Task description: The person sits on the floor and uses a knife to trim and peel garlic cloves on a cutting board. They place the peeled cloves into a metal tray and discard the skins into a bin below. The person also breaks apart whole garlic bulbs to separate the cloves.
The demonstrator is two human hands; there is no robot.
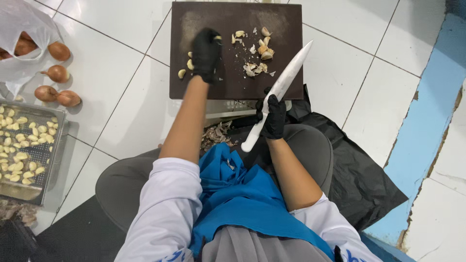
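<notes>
Resting on the dark cutting board [204, 87], my left hand [206, 53] in its black glove lies fingers down among the garlic cloves [187, 65] at the board's left side; whether it grips one I cannot tell. My right hand [273, 115], gloved too, is clenched around the white handle of a knife [281, 92], whose blade slants up over the board's right edge. Peeled cloves and papery skins [257, 53] lie scattered near the board's middle. More skins [216, 135] sit on black plastic [359, 174] by my knees. Off to the left, a metal tray [48, 160] holds peeled cloves, with brown onions [58, 73] on the white tiles beside a plastic bag [19, 24].
</notes>
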